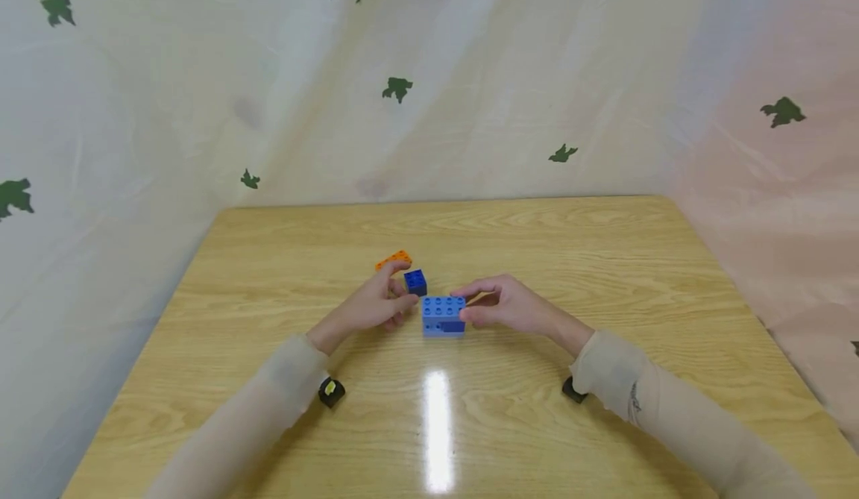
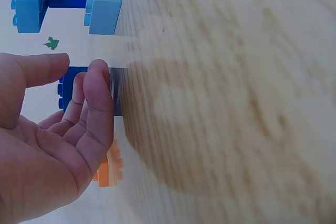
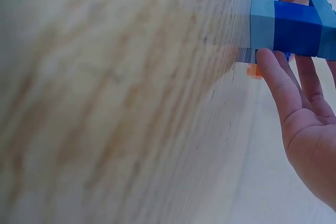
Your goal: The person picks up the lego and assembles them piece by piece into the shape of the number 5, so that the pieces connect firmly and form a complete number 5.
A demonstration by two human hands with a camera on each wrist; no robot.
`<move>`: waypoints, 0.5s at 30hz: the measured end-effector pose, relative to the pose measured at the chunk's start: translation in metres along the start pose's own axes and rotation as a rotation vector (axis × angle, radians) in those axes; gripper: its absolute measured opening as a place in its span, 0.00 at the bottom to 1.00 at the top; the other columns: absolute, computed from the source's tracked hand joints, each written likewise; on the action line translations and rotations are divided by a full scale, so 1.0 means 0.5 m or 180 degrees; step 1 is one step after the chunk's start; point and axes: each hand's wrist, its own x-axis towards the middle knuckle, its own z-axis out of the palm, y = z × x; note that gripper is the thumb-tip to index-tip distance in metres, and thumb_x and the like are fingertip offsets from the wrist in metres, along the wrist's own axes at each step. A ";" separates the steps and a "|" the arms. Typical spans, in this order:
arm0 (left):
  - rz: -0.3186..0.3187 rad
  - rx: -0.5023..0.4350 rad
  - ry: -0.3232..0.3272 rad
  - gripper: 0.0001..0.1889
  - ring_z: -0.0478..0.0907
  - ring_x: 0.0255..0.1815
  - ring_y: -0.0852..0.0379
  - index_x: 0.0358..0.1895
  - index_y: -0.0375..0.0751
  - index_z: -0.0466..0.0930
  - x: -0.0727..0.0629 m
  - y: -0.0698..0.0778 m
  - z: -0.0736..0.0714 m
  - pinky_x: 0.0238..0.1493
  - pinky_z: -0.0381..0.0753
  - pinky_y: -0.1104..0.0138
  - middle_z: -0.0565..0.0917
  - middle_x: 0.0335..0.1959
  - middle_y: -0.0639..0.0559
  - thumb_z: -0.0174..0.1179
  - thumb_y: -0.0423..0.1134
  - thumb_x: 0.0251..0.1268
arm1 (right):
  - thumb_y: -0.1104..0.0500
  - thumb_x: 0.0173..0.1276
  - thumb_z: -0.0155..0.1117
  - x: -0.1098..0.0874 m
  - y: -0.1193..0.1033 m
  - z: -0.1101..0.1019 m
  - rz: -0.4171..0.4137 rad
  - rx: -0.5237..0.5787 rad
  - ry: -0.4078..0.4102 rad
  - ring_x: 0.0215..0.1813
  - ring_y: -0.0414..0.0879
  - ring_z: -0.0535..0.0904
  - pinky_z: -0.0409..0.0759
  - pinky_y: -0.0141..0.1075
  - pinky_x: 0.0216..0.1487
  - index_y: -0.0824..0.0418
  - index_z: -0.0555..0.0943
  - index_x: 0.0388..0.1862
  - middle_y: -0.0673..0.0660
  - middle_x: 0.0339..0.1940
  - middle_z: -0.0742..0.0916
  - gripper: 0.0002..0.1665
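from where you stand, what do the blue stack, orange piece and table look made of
Blue stack: likely smooth hard plastic, from its crisp edges and moulded studs.
Orange piece: probably similar plastic, also studded; finish unclear.
Table: wood or wood-look laminate, can't tell which; grain shows, and the bright reflection suggests gloss.

Head camera sits high and well back, facing forward and down across the wooden table to the cloth backdrop; low down, both wrist cameras look in close, turned sideways, each catching the same blue brick structure.
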 end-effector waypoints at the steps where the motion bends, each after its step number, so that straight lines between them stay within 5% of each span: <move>1: -0.0025 -0.0007 0.0003 0.37 0.83 0.31 0.49 0.78 0.39 0.50 0.002 -0.001 0.001 0.29 0.84 0.60 0.81 0.41 0.43 0.61 0.39 0.75 | 0.55 0.71 0.71 0.000 0.000 0.000 0.0018 0.0002 -0.0001 0.53 0.54 0.86 0.85 0.50 0.50 0.62 0.82 0.63 0.59 0.62 0.84 0.24; 15: -0.0221 0.0083 -0.0027 0.35 0.81 0.28 0.51 0.77 0.41 0.54 0.016 -0.002 0.011 0.27 0.84 0.62 0.79 0.39 0.42 0.62 0.40 0.75 | 0.57 0.72 0.69 -0.004 -0.004 0.002 0.0011 -0.0023 -0.0011 0.54 0.55 0.85 0.85 0.50 0.51 0.65 0.80 0.64 0.62 0.61 0.83 0.24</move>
